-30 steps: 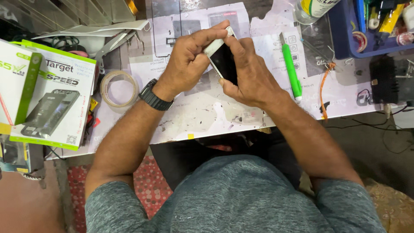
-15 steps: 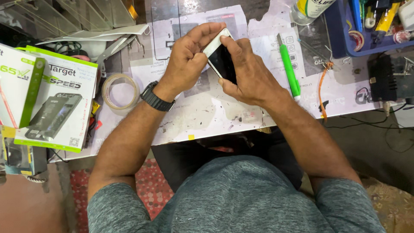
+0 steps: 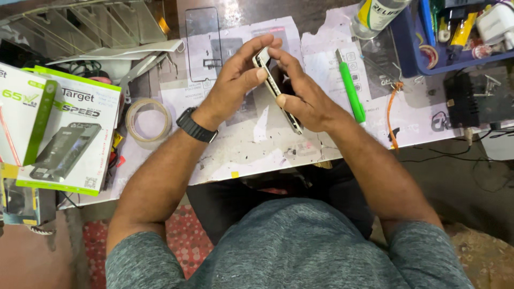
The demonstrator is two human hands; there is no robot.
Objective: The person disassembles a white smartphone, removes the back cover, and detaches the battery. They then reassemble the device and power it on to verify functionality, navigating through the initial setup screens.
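Two hands were wrapped around a phone (image 3: 278, 91), which was held on its edge just above the paper-covered table (image 3: 251, 150). It was pinched at the top by the left hand (image 3: 235, 85) and gripped along its side by the right hand (image 3: 302, 99). A green tool (image 3: 351, 91) was laid just beside the right hand, and a tape roll (image 3: 148, 120) was left near the left wrist.

I see the tape roll (image 3: 148, 120) left of the hands, the pen tool (image 3: 350, 91) right, both on the table (image 3: 241, 155).
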